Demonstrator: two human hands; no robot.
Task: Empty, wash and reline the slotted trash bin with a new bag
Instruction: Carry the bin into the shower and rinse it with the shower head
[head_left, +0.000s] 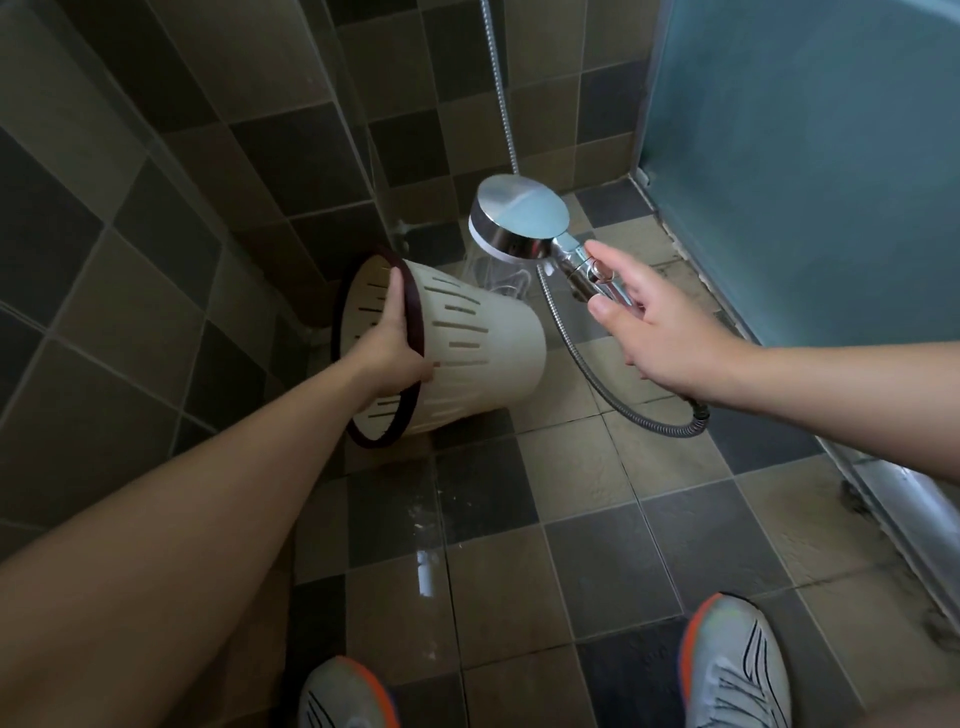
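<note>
The cream slotted trash bin (483, 338) with a dark brown rim is tipped on its side above the tiled floor, its mouth turned toward me. My left hand (392, 345) grips the rim, fingers inside and thumb outside. My right hand (660, 319) holds the chrome handle of a shower head (517, 221), thumb and forefinger stretched along it. The round head points down at the bin's base, and thin streams of water fall from it. No bag shows inside the bin.
A metal hose (587, 364) loops from the handle down to the floor and up the wall. Wet checked tiles (571, 467) cover the floor. A frosted glass door (805, 156) stands on the right. My two sneakers (735, 670) are at the bottom.
</note>
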